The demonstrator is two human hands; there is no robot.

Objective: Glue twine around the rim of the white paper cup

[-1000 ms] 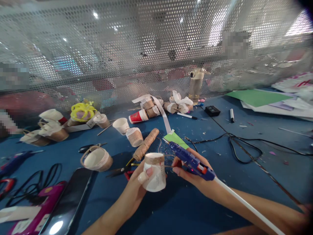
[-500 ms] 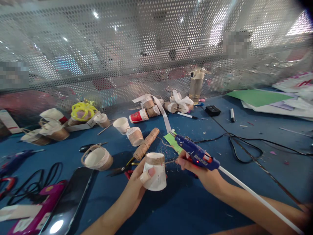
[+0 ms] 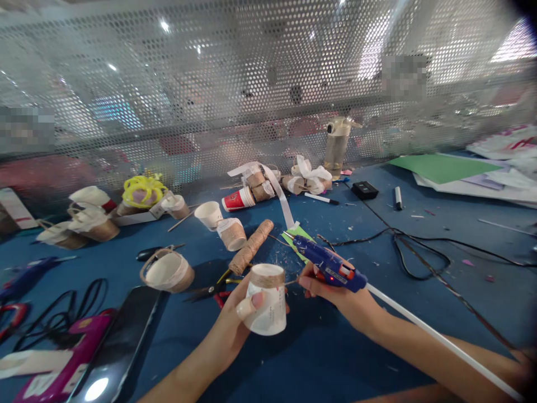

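Note:
My left hand (image 3: 243, 310) is closed around a white paper cup (image 3: 268, 310), its thumb across the front. Brown twine (image 3: 267, 278) is wound about one end of the cup, the upper one here. From there a strand runs to the fingers of my right hand (image 3: 321, 285). That hand also grips a blue hot glue gun (image 3: 329, 260), its nozzle pointing up and left and a long white glue stick (image 3: 436, 336) out of its back. A roll of twine (image 3: 251, 246) lies just behind the cup. Scissors (image 3: 213, 290) lie partly hidden by my left hand.
A twine-trimmed paper basket (image 3: 168, 271), a phone (image 3: 121, 341) and a purple tool (image 3: 71, 358) lie left. More cups (image 3: 231, 233) stand behind. A black cable (image 3: 423, 238) crosses the right side. A perforated metal screen (image 3: 268, 101) closes the back.
The glue gun and my right hand have shifted slightly left and down. My left hand has turned the cup a little and lowered it slightly.

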